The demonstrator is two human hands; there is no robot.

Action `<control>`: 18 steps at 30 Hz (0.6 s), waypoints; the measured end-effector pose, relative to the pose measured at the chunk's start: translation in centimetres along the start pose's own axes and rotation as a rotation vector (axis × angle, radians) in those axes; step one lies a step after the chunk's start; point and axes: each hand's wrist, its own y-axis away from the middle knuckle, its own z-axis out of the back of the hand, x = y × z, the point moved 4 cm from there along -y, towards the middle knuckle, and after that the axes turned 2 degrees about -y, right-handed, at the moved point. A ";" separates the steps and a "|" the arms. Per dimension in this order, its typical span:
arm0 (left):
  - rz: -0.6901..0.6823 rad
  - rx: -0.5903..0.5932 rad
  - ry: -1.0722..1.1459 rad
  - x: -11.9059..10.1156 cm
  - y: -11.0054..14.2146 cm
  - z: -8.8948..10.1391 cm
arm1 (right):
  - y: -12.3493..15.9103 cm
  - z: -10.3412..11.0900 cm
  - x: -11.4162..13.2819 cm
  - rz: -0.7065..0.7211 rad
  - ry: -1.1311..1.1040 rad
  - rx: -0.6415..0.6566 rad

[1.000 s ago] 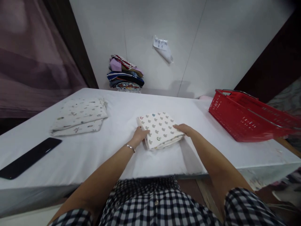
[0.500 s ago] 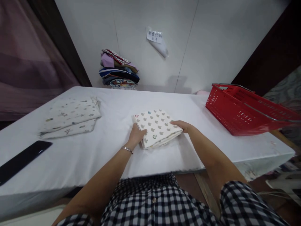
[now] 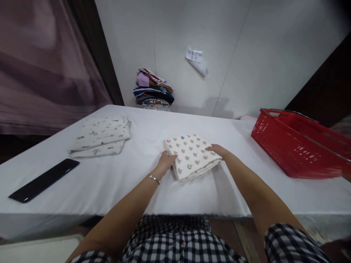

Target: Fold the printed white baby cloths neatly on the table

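In the head view, the folded cloth [image 3: 192,156], cream with small printed shapes, is lying a little right of the centre of the frame on the white table [image 3: 142,146]. The left hand [image 3: 167,161] is resting against the near left edge of this cloth, with fingers together and flat, not closing around anything. The right hand [image 3: 218,150] is lying on the right edge of the cloth, fingers stretched out and loose, also without clamping. Compared with half a second ago, both hands are staying at almost the same places on the cloth, and the cloth is keeping the same folded shape; mostly the camera is shifting, so everything is sitting slightly lower and more to the right in the frame. I judge that the folding of this piece is finished or nearly finished, and the hands are only pressing and squaring it. In the left part of the frame another folded printed cloth [image 3: 102,136] is lying, and below it a black phone [image 3: 45,180]. At the right edge a red basket [image 3: 298,149] is standing, and at the upper centre a pile of clothes [image 3: 153,90] is leaning against the wall.
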 end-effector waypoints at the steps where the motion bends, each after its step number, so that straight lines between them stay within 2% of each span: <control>1: 0.036 0.061 0.091 -0.1 0.4 -0.7 | -0.4 0.9 0.5 0.048 0.104 -0.070; 3: 0.098 0.197 0.196 -0.3 1.4 -2.3 | -1.1 2.8 1.7 0.100 0.311 -0.229; 5: 0.093 0.292 0.191 -0.5 2.0 -3.8 | -1.6 4.6 2.7 0.104 0.461 -0.378; 7: 0.069 0.326 0.162 -0.3 2.1 -4.6 | -2.0 5.6 3.8 0.106 0.562 -0.478; 9: 0.037 0.291 0.136 0.0 1.4 -4.6 | -2.2 5.1 4.7 0.150 0.627 -0.504; 12: -0.040 0.146 0.063 0.2 -0.5 -3.0 | -1.9 1.4 5.6 0.290 0.679 -0.449; 16: -0.124 -0.011 -0.020 -0.3 -3.2 -0.3 | 0.8 -6.6 5.7 0.529 0.714 -0.267; 18: -0.189 -0.086 -0.125 -0.9 -4.1 0.6 | 2.4 -9.9 5.6 0.594 0.797 -0.238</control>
